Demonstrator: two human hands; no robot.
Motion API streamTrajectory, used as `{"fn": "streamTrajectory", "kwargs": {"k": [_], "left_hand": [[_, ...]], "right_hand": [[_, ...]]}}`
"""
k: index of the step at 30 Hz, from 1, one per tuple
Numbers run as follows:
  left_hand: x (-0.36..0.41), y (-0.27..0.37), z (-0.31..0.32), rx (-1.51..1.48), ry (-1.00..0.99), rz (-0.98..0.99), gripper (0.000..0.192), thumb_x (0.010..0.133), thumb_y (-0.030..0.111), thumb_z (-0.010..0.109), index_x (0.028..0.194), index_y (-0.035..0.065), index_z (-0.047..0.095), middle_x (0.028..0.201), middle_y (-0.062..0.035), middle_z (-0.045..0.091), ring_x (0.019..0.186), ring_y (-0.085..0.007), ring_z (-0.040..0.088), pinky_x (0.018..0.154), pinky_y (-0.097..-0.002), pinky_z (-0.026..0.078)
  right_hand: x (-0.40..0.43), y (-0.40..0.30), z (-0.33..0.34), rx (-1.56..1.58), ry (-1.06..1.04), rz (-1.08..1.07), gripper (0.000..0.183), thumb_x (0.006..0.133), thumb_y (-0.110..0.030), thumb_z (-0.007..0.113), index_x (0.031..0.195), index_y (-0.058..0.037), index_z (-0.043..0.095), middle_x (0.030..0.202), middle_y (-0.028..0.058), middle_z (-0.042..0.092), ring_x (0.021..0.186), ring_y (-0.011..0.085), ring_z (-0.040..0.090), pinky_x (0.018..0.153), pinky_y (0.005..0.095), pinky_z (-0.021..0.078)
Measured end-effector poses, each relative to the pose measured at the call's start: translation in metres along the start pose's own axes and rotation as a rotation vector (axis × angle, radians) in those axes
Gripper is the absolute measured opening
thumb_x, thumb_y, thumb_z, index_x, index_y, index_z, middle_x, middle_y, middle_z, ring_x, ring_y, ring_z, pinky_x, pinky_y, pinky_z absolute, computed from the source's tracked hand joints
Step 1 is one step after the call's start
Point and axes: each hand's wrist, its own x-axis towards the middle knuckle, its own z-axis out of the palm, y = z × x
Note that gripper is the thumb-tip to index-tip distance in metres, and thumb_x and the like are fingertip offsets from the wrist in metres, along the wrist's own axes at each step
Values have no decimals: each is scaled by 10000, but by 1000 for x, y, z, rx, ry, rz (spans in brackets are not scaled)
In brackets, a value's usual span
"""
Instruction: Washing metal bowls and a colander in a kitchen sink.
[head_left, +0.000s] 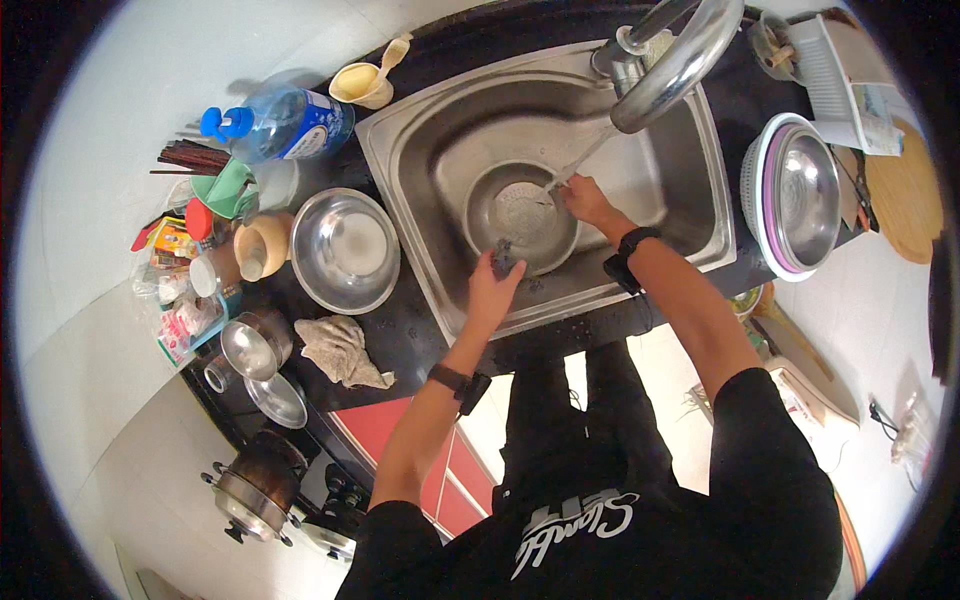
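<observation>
A round metal bowl (480, 196) sits in the stainless steel sink (637, 180), tilted slightly towards me. My right hand (589, 201) grips its right rim, beside the stream of water (585, 159) that falls from the curved faucet (675, 71) into the bowl. At the bowl's near left rim, my left hand (496, 283) is closed around a dark grey scrubber (504, 259), perhaps steel wool. Its fingers partly hide the scrubber. Wet, pale texture shows on the bowl's bottom.
Left of the sink stand a steel basin (307, 251), a crumpled cloth (343, 351), a blue pump bottle (289, 124) and a cup with a brush (364, 84). Stacked basins (806, 199) stand on the right. A steamer pot (255, 499) is at the lower left.
</observation>
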Motion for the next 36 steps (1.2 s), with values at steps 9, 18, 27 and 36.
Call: {"fn": "streamTrajectory", "kwargs": {"k": [9, 18, 27, 36], "left_hand": [[24, 25, 16, 36, -125, -95, 601, 847, 394, 755, 1149, -104, 606, 1082, -297, 684, 1036, -421, 669, 888, -441, 515], [56, -1, 1, -77, -211, -193, 603, 919, 452, 692, 1210, -69, 604, 1060, -174, 671, 1042, -250, 635, 913, -426, 486], [99, -46, -3, 659, 283, 124, 707, 899, 362, 683, 1394, -78, 436, 1323, -315, 543, 1352, -380, 434, 1120, -533, 339], [128, -84, -20, 479, 136, -333, 384, 831, 224, 689, 1058, -78, 617, 1063, -340, 653, 997, -499, 633, 915, -516, 507]], "right_hand": [[-8, 0, -20, -540, 49, 16, 376, 893, -270, 649, 1138, 6, 573, 1174, 277, 647, 1133, 460, 601, 937, 526, 481], [-81, -94, 22, 194, -410, -73, 740, 877, -457, 728, 1429, -38, 469, 1161, 176, 646, 1076, 350, 629, 937, 451, 492], [-34, -20, 11, -354, -248, 24, 436, 758, -251, 733, 1128, -22, 701, 1129, 259, 663, 1009, 405, 660, 910, 469, 530], [-37, -47, 14, -413, -535, 42, 446, 761, -251, 748, 1082, 44, 658, 1189, 276, 618, 1130, 410, 609, 981, 465, 513]]}}
